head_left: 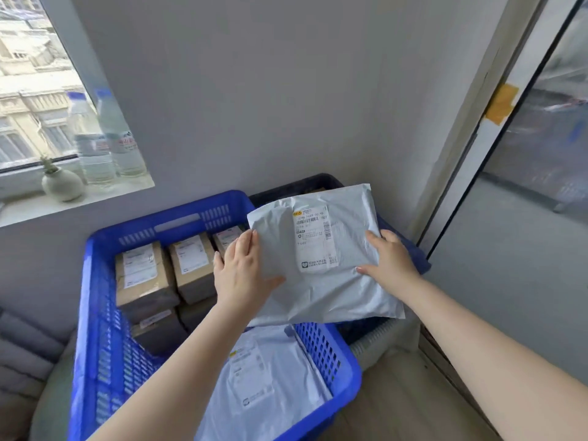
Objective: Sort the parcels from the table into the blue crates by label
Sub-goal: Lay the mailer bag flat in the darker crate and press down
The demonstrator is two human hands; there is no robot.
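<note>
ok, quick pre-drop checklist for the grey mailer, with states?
1. Both-hand grip: left hand and right hand hold the mailer by its side edges: ok.
2. Label faces up: ok.
3. Label text legible: cannot tell, blurred.
4. Mailer over one crate only: not ok, it spans the blue crate and the dark crate.
5. Room in the dark crate: cannot tell, hidden.

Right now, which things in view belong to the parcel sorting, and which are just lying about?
Part of the job:
- grey mailer bag, held by the left hand and right hand
- blue crate holding cardboard boxes and another mailer bag
- darker crate behind

Lying about:
- two water bottles on the windowsill
- small plant vase
- yellow tape on the door frame
</note>
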